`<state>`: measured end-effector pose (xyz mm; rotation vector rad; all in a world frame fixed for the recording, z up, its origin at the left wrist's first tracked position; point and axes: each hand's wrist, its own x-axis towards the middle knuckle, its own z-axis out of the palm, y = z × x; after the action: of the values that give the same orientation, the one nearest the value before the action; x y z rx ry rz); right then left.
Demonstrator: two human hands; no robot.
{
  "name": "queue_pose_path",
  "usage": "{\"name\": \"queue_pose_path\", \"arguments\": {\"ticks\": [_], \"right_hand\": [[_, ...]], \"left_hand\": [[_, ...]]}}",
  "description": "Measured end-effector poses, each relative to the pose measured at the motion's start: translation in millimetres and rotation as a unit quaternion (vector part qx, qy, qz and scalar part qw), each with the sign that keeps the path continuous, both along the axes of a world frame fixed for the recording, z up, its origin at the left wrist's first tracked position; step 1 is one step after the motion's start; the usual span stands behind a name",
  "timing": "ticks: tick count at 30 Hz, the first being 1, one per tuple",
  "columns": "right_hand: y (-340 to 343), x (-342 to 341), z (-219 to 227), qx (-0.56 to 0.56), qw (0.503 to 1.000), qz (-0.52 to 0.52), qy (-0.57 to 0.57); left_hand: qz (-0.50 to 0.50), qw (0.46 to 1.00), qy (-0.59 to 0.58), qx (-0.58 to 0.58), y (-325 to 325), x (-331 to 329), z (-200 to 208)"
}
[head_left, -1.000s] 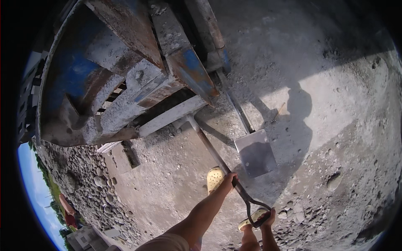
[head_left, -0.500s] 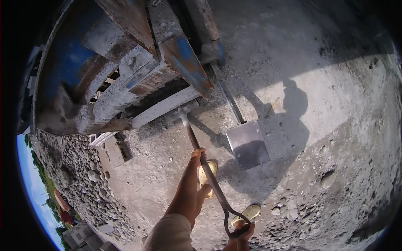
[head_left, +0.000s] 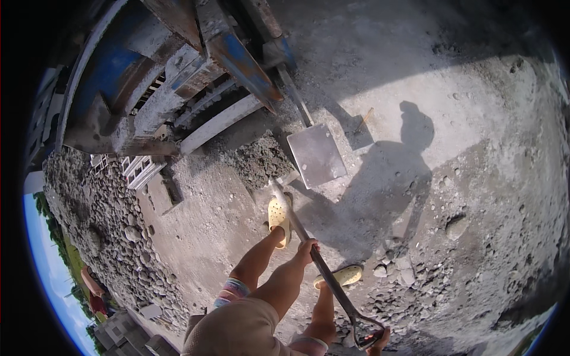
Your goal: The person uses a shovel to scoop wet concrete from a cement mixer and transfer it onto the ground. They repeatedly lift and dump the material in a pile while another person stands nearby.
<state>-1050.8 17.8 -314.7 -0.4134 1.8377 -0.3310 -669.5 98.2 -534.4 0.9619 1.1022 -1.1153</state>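
My left hand is wrapped around the shaft of a shovel. Lower right, my right hand grips the shovel's D-shaped handle, partly hidden by it. A heap of damp dark grey mix lies on the shovel's blade, covering most of it. The blade is in front of a rusty blue steel machine, out from under its pale lower beam. Just right of the blade is a flat square metal plate on a bar that runs back to the machine.
My feet in yellow clogs stand on dusty grey ground near the shaft. Rounded stones are piled to the left, loose gravel to the right. Grey blocks and a person's arm show at lower left.
The shovel has come back from under the machine's beam toward me, and mix now shows on its blade. Both hands have moved right, still gripping it.
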Motion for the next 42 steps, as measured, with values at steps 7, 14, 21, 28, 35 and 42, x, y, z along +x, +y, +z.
{"name": "queue_pose_path", "arguments": {"ticks": [7, 14, 21, 28, 35, 42], "right_hand": [[53.1, -193.8, 47.5, -0.043, 0.997, 0.018, 0.060], [92.7, -275.6, 175.5, -0.009, 0.998, -0.059, 0.007], [86.2, -206.4, 213.6, 0.009, 0.994, -0.109, 0.026], [26.4, -41.4, 206.4, -0.014, 0.988, -0.156, 0.004], [-78.9, 117.2, 191.7, -0.050, 0.986, -0.146, -0.062], [-350.2, 425.5, 167.9, -0.048, 0.931, -0.131, -0.337]], "left_hand": [[-0.072, 0.997, 0.031, 0.020, -20.3, -146.2, 55.1], [-0.187, 0.979, 0.082, -0.018, -72.2, -273.8, 120.3], [-0.342, 0.925, 0.155, -0.060, -146.4, -314.4, 206.6], [-0.334, 0.867, 0.302, -0.215, -214.1, -227.4, 228.3], [-0.306, 0.944, 0.051, -0.110, -349.6, 19.6, 229.8], [-0.159, 0.891, -0.422, -0.056, -513.2, 465.5, 402.9]]}}
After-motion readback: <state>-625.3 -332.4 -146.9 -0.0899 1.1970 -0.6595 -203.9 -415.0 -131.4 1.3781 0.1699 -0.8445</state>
